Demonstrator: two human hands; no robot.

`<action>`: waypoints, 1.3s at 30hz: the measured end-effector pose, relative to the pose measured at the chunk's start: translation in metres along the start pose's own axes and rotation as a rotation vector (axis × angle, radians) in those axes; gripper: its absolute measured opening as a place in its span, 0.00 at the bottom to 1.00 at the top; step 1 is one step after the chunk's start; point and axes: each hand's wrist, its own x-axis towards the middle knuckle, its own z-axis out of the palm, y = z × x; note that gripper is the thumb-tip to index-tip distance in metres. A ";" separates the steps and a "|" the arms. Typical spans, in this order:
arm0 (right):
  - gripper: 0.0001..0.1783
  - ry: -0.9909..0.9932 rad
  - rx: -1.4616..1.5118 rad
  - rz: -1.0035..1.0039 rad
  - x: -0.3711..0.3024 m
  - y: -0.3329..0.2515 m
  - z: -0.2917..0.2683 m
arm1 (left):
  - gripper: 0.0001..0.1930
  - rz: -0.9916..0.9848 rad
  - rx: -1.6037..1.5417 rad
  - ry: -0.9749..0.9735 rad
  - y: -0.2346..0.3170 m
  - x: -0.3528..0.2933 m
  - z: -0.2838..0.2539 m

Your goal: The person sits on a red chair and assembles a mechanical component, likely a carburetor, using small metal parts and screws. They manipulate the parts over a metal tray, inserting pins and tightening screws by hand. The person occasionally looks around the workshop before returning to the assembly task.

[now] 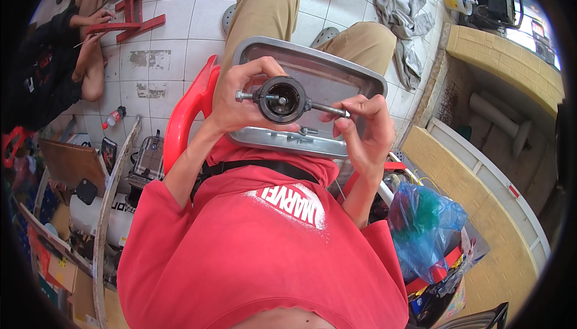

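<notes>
My left hand (230, 101) is closed around the side of a round dark metal cup (282, 118), whose open end faces up. A bolt (242, 95) sticks out of the cup's left side, and its threaded end shows inside. From the right side extends a long threaded bolt (327, 109). My right hand (369, 129) pinches the outer end of this long bolt between thumb and fingers. Beneath both hands, a grey metal tray (345, 76) rests on my lap. Small metal hardware (308, 131) lies in it, partly hidden under the long bolt.
Another person (57, 67) sits at far left, hands on a red stool (129, 13). A red plastic chair (183, 118) is at my left. Grey cloth (399, 13) lies on the tiled floor. At right are a blue plastic bag (421, 227) and a yellow ledge (505, 52).
</notes>
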 end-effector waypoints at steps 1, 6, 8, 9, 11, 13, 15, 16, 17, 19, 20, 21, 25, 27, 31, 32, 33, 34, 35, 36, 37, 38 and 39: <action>0.12 -0.043 -0.119 -0.058 0.003 -0.001 -0.004 | 0.32 -0.005 0.004 0.002 0.001 0.000 0.000; 0.16 -0.085 -0.319 -0.142 0.008 0.005 -0.013 | 0.32 0.004 0.029 0.005 0.002 0.000 0.000; 0.18 -0.083 -0.323 -0.110 0.007 0.005 -0.013 | 0.32 -0.007 0.023 0.004 0.002 0.000 0.000; 0.20 -0.081 -0.326 -0.094 0.007 0.004 -0.013 | 0.32 -0.014 0.019 -0.001 0.004 0.001 0.000; 0.21 -0.093 -0.318 -0.071 0.008 0.002 -0.013 | 0.32 -0.025 0.011 -0.007 0.004 0.001 0.001; 0.22 -0.103 -0.301 -0.065 0.009 0.000 -0.012 | 0.31 -0.032 0.003 -0.011 0.003 0.001 0.002; 0.23 -0.110 -0.274 -0.075 0.011 0.000 -0.011 | 0.31 -0.041 -0.004 -0.004 0.004 0.001 0.002; 0.23 -0.120 -0.290 -0.078 0.011 0.001 -0.011 | 0.31 -0.045 -0.007 0.000 0.004 0.001 0.002; 0.23 -0.130 -0.306 -0.082 0.012 0.003 -0.012 | 0.31 -0.040 -0.008 0.000 0.004 0.001 0.002; 0.24 -0.132 -0.320 -0.097 0.013 0.004 -0.011 | 0.31 -0.030 -0.011 0.000 0.003 0.001 0.002; 0.24 -0.124 -0.319 -0.108 0.014 0.005 -0.010 | 0.31 -0.029 -0.007 -0.001 0.003 0.001 0.002; 0.25 -0.118 -0.318 -0.119 0.014 0.005 -0.009 | 0.31 -0.028 -0.004 -0.001 0.003 0.001 0.002; 0.25 -0.173 -0.378 -0.123 0.015 0.005 -0.014 | 0.32 -0.023 -0.010 -0.003 0.003 0.001 0.002; 0.25 -0.198 -0.356 -0.109 0.016 0.006 -0.016 | 0.32 -0.024 -0.003 -0.005 0.003 0.001 0.003; 0.26 -0.089 -0.236 -0.060 0.015 -0.001 -0.002 | 0.32 -0.044 -0.021 -0.008 0.003 0.002 0.003; 0.26 -0.029 -0.259 -0.099 0.012 0.003 0.004 | 0.32 -0.044 -0.018 -0.010 0.003 0.003 0.003; 0.26 -0.034 -0.294 -0.125 0.010 0.006 0.002 | 0.32 -0.045 -0.014 -0.007 0.003 0.002 0.003; 0.25 -0.038 -0.329 -0.153 0.009 0.009 0.001 | 0.32 -0.046 -0.011 -0.005 0.004 0.002 0.003; 0.24 -0.103 -0.376 -0.169 0.009 0.012 -0.008 | 0.32 -0.036 -0.014 0.002 0.003 0.001 0.003; 0.22 -0.165 -0.424 -0.184 0.009 0.013 -0.016 | 0.32 -0.026 -0.017 0.007 0.002 0.001 0.004; 0.20 -0.215 -0.405 -0.157 0.010 0.015 -0.021 | 0.32 -0.016 -0.021 0.012 0.001 0.001 0.004; 0.19 -0.266 -0.385 -0.130 0.012 0.016 -0.024 | 0.32 -0.015 -0.003 0.009 0.001 0.000 0.005; 0.18 -0.242 -0.338 -0.133 0.013 0.016 -0.021 | 0.32 -0.012 0.017 0.002 0.001 0.001 0.004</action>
